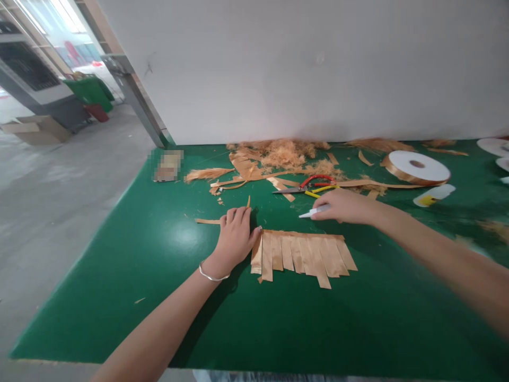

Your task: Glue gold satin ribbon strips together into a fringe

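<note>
My right hand [340,206] is wrapped round a small white glue bottle [312,212], its narrow nozzle pointing left above the table. Under the curled fingers of my left hand [235,232] a thin tan ribbon strip [207,221] is pinned; one end runs out to the left and a short tip stands up by the fingertips. Beside my left thumb lies a fringe of tan ribbon pieces [300,254], set side by side along a top band. Just behind my right hand, scissors [318,183] with red and yellow handles lie on the table.
On the green table [278,329] stands a ribbon spool [417,167] at the back right, near a white bottle with a yellow label [433,196]. Frayed tan fibres [286,154] pile against the grey wall [310,69]. A blurred-out flat object [168,165] lies back left.
</note>
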{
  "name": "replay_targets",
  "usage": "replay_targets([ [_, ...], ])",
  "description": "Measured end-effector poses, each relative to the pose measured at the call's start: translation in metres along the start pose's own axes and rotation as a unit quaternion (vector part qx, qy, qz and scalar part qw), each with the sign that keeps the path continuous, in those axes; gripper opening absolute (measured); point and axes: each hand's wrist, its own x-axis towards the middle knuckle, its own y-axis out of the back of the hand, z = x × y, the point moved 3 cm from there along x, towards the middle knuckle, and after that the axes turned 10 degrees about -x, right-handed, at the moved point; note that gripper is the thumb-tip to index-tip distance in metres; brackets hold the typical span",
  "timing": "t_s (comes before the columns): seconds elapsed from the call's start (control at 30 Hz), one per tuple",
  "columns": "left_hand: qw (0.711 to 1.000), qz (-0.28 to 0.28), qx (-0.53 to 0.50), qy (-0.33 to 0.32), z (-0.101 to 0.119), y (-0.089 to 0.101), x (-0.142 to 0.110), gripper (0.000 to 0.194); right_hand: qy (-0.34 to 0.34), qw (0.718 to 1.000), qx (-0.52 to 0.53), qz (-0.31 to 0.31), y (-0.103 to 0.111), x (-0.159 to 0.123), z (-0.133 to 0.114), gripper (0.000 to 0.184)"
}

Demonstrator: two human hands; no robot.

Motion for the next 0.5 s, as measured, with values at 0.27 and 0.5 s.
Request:
replay_targets([
  [0.27,1.000,-0.006,-0.006,0.001,-0.001,-0.001,0.000,0.045,0.003,0.976,-0.186,0.112,-0.016,-0.012,-0.022,0.010],
  [0.5,1.000,-0.003,-0.001,0.005,0.000,0.000,0.000,0.044,0.026,0.930,-0.332,0.153,-0.032,-0.018,-0.052,0.034],
])
